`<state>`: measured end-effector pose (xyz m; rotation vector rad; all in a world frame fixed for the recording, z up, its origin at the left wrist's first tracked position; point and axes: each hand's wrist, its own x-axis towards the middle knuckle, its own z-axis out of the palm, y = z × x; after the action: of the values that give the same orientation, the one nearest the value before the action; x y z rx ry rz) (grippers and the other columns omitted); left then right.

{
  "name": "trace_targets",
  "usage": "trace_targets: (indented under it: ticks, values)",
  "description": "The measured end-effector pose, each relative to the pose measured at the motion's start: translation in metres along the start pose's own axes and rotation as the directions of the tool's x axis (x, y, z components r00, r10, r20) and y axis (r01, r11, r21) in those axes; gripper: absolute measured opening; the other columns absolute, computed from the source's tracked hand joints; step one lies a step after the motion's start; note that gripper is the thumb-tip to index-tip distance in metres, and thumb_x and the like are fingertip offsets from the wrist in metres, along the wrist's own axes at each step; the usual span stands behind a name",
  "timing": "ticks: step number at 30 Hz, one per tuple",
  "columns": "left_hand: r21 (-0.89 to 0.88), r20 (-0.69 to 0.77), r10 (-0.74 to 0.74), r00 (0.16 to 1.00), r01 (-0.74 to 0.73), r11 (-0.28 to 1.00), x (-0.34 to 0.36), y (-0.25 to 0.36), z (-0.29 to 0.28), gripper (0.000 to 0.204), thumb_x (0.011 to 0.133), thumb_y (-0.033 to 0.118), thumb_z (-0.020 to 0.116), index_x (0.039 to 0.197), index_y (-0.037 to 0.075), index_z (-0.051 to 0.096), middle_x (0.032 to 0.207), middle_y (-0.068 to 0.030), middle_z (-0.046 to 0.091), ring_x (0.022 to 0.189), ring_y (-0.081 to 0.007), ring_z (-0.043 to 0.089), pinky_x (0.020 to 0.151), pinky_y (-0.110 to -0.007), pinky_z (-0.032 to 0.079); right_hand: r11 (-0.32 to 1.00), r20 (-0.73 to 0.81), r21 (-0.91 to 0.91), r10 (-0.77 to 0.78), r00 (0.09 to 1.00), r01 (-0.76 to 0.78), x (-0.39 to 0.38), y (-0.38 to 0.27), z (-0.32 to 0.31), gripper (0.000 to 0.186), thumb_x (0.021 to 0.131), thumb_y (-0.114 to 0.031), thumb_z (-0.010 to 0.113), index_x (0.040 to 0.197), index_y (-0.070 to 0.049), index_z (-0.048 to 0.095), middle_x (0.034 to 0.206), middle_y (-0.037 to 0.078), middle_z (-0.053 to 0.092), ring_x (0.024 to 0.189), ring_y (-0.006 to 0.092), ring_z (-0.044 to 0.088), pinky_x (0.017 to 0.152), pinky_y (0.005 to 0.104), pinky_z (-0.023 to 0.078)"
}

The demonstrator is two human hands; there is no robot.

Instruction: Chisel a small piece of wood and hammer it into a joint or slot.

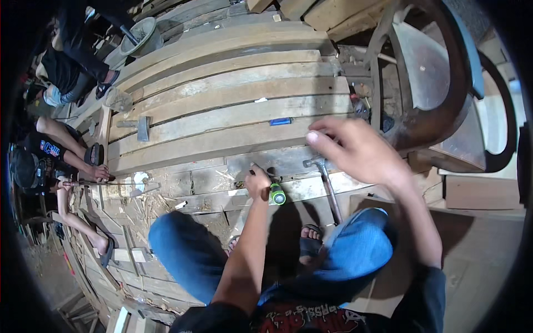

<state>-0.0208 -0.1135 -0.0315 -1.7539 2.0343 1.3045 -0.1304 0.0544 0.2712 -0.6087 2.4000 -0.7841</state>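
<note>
green-capped tool (276, 194) in left grip (259, 183) (fisted)

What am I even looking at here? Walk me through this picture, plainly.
This is one view from a wide fisheye camera worn on a person's head, looking down, so straight planks look bent. No machine: two bare hands. The person squats in blue jeans and sandals on a floor of rough wooden planks strewn with shavings. The left hand grips a tool with a green handle, its tip pressed to the wood. The right hand hovers open, holding nothing, just above a hammer lying on the boards. A second hammer lies farther off, and a curved wooden chair stands to the right. Other people sit at the left edge.
</note>
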Motion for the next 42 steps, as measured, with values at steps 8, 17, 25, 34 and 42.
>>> trace_targets:
  ticks: [8,17,25,34,42]
  values:
    - [-0.581,-0.032,0.293,0.956,-0.256,0.773,0.026,-0.055,0.048,0.057,0.105,0.042,0.048,0.091,-0.009,0.069,0.085,-0.0293,0.071,0.071,-0.0438,0.063,0.066,-0.049,0.049,0.957,-0.355,-0.047,0.252,0.9,-0.287,0.015,-0.031,0.213,0.029,0.101,-0.027,0.053,0.114,-0.009,0.071,0.105,0.021,0.07,0.096,0.0453,0.07,0.079,0.0549,0.058]
    - [-0.063,-0.071,0.208,0.976,-0.212,0.975,-0.015,0.017,-0.02,0.06,0.106,0.042,0.044,0.081,-0.006,0.071,0.079,-0.0316,0.067,0.07,-0.0525,0.06,0.067,-0.054,0.05,0.853,-0.257,-0.339,0.323,0.911,-0.398,0.055,0.016,0.181,0.018,0.092,-0.017,0.065,0.104,-0.005,0.072,0.089,0.022,0.074,0.084,0.0398,0.075,0.073,0.0511,0.06]
    - [-0.001,-0.168,0.172,0.971,-0.175,0.985,-0.03,0.034,-0.015,0.055,0.103,0.043,0.044,0.096,-0.003,0.074,0.094,-0.0336,0.07,0.097,-0.0551,0.064,0.089,-0.06,0.051,0.792,-0.026,-0.215,0.58,0.814,-0.572,0.063,0.086,0.164,0.047,0.092,-0.045,0.072,0.114,-0.004,0.073,0.107,0.022,0.074,0.109,0.0389,0.07,0.095,0.0493,0.055]
    - [0.082,-0.107,0.19,0.976,-0.181,0.98,-0.001,-0.003,-0.003,0.068,0.104,0.05,0.037,0.099,-0.006,0.076,0.099,-0.0329,0.071,0.095,-0.0537,0.066,0.088,-0.059,0.05,0.82,0.541,-0.548,0.194,0.819,0.167,0.144,0.097,0.155,0.052,0.083,-0.051,0.08,0.11,-0.006,0.078,0.116,0.017,0.075,0.11,0.0338,0.071,0.092,0.0464,0.057]
    - [0.117,-0.145,0.4,0.905,-0.386,0.915,-0.011,0.002,0.002,0.06,0.098,0.041,0.049,0.079,-0.012,0.069,0.072,-0.0336,0.065,0.073,-0.0495,0.065,0.076,-0.056,0.048,0.946,0.393,-0.324,0.163,0.905,-0.03,0.089,0.193,0.129,0.045,0.081,-0.047,0.081,0.104,-0.008,0.078,0.102,0.018,0.076,0.1,0.0363,0.072,0.088,0.0463,0.056]
